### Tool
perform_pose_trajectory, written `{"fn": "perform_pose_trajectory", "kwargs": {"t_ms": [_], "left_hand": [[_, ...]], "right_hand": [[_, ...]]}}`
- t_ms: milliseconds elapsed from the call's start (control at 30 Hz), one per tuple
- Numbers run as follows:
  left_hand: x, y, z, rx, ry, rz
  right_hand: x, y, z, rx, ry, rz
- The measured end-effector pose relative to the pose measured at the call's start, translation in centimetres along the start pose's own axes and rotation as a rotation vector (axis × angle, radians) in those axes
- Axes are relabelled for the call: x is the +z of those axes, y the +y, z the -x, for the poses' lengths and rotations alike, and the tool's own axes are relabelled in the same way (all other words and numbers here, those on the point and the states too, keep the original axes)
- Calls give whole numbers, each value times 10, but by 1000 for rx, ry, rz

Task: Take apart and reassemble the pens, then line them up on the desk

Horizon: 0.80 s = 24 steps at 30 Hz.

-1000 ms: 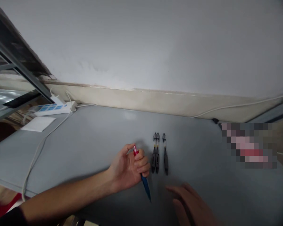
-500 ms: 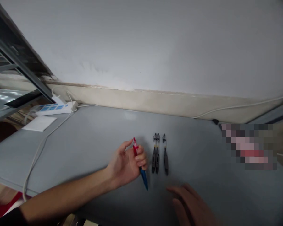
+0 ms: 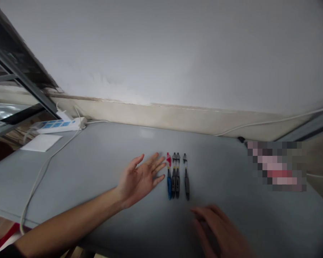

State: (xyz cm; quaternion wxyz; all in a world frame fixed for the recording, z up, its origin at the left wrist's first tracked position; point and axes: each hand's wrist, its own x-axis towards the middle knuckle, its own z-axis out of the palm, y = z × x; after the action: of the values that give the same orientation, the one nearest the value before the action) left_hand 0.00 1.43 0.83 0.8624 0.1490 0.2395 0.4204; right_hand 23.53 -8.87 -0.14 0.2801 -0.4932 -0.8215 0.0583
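Note:
Palm up and fingers spread, my left hand (image 3: 140, 179) is open just left of a row of pens. Nearest its fingertips lies a pen with a red top and blue grip (image 3: 169, 186). Right beside that pen, two black pens (image 3: 175, 181) lie together, side by side. Another black pen (image 3: 187, 182) lies a little apart on the right. All of them point away from me, roughly parallel. My right hand (image 3: 218, 229), somewhat blurred, is low in the view, below the single black pen. Its thumb and fingers are apart, with nothing visible between them.
On the grey table (image 3: 102, 154), a white power strip (image 3: 61, 125) and a white flat square (image 3: 41, 142) are at the back left. A pale cable (image 3: 47, 165) runs down the left side. A pixelated patch (image 3: 280, 168) covers something at the right. Behind stands a wall (image 3: 161, 64).
My left hand has let go of the red-and-blue pen, which now lies against the left of the paired black pens. The fingers have spread. My right hand has barely moved.

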Motion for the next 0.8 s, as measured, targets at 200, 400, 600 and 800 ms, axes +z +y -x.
{"fn": "perform_pose_trajectory", "kwargs": {"t_ms": [200,400,600,800], "left_hand": [[-3,-9,5,40,-11,-40],[-5,-31,23,356,-52,-307],[-19,-48,45,386,-156,-569],[-18,-49,52,378,-194,-636]], "right_hand": [[3,12,-9,-173,-81,293],[18,19,-11,-220,-61,411],[16,17,-14,-232,-35,418],[15,17,-19,-303,8,387]]}}
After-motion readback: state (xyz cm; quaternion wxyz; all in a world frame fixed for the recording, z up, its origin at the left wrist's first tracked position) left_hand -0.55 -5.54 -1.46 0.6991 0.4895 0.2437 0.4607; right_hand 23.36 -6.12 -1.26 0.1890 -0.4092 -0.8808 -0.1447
